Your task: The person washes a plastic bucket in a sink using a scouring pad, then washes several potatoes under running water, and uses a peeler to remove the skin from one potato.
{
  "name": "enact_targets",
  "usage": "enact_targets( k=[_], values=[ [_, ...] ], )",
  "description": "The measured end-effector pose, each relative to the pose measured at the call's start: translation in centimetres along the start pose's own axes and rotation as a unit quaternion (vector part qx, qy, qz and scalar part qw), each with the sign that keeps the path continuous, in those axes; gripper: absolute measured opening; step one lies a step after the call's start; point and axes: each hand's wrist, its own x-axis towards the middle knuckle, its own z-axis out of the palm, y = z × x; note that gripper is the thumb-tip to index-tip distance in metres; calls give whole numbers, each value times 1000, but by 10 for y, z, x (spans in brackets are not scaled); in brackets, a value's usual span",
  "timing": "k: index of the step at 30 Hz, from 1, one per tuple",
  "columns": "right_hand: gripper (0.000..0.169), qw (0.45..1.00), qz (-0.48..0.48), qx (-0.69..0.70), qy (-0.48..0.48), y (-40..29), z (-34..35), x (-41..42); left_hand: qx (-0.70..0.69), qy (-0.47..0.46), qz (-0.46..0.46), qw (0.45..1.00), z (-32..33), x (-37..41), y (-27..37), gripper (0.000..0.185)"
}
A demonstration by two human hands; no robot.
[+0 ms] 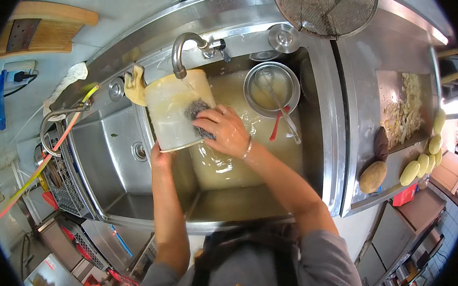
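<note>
My left hand (pixel 162 156) grips the lower rim of a whitish plastic container (pixel 166 114), tilted on its side over the right basin of a steel sink (pixel 243 220). Against the container's wall, my right hand (pixel 228 131) presses a grey metal scouring pad (pixel 199 114). Above them arches the faucet (pixel 180 58), with a thin stream falling onto the container. Cloudy water fills much of the basin. A metal bowl (pixel 250 84) with a wire whisk (pixel 275 94) and a red-handled utensil (pixel 275 126) sits there, right of my right hand.
Left of the container lie a yellow cloth (pixel 136 85) and a second basin (pixel 107 153) with a drain. Peeled potatoes (pixel 409 173), an unpeeled potato (pixel 373 177) and peelings (pixel 407 112) are on the right counter. A large mesh strainer (pixel 324 9) is at the back.
</note>
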Motion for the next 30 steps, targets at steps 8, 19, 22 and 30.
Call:
enact_targets(
  k=[8, 19, 22, 30],
  values=[
    [66, 963, 227, -44, -136, 21, -36, -54, 80, -150, -78, 982, 37, -27, -72, 34],
    [25, 948, 186, -17, -257, 63, 26, -91, 421, -162, -159, 878, 88, -78, -166, 23],
    [20, 918, 256, 207, -222, 91, 52, -110, 310, -219, -204, 902, 118, -17, -135, 19],
    [19, 801, 394, 407, -194, 99, 47, -111, 297, -261, 61, 916, 175, 8, -184, 33]
  ],
)
